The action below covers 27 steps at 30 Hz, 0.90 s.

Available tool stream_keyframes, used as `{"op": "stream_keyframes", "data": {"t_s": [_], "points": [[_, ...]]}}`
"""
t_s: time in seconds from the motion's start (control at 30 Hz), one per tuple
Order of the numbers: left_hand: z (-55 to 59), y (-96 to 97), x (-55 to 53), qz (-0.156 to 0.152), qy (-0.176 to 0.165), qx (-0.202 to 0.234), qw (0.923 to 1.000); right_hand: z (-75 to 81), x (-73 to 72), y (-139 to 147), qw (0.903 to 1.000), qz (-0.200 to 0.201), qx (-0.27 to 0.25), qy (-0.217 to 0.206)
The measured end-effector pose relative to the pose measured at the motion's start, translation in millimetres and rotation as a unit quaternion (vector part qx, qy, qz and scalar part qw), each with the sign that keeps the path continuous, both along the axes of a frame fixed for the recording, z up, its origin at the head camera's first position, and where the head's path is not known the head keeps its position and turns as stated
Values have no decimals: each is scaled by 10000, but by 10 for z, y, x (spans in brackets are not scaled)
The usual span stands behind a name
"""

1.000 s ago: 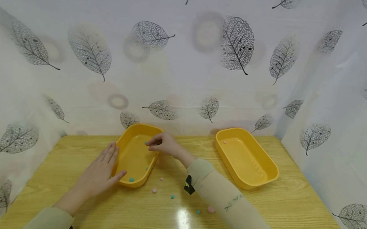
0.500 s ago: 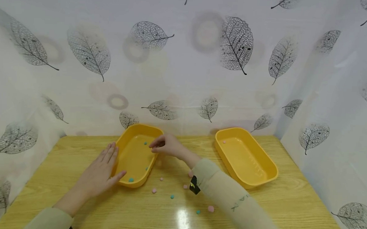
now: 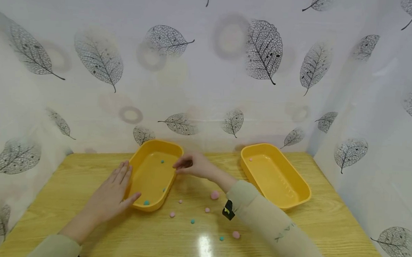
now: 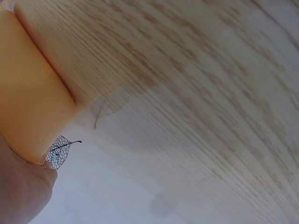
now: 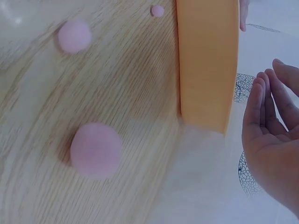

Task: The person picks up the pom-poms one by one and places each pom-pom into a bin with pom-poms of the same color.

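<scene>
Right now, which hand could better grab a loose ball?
Probably the right hand: it seems empty and hovers near a loose pink ball, while the left hand rests against the left tray.

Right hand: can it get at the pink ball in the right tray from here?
Probably yes: the right hand looks empty, and the pink ball lies in an open-topped tray with nothing over it; only the tray's side needs clearing.

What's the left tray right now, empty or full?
Neither: the left tray holds three teal balls, with most of its floor bare in the head view.
</scene>
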<state>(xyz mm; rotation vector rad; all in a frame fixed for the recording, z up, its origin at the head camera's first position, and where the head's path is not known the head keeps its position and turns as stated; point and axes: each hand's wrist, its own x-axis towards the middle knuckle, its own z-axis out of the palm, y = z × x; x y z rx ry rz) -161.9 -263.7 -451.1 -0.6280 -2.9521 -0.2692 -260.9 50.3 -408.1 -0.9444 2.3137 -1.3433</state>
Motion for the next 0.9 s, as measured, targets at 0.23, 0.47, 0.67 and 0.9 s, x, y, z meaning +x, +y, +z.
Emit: {"op": "stream_keyframes", "data": {"t_s": [0.23, 0.47, 0.67, 0.9], "points": [[-30, -19, -7, 34, -20, 24, 10000, 12, 34, 126, 9999, 121, 39, 90], [-44, -18, -11, -1, 41, 39, 10000, 1, 97, 237, 9996, 109, 260, -45], [-46, -17, 0, -17, 132, 30, 9999, 5, 185, 330, 9989, 214, 359, -201], [-24, -9, 3, 21, -9, 53, 10000, -34, 284, 416, 9983, 336, 395, -255]]}}
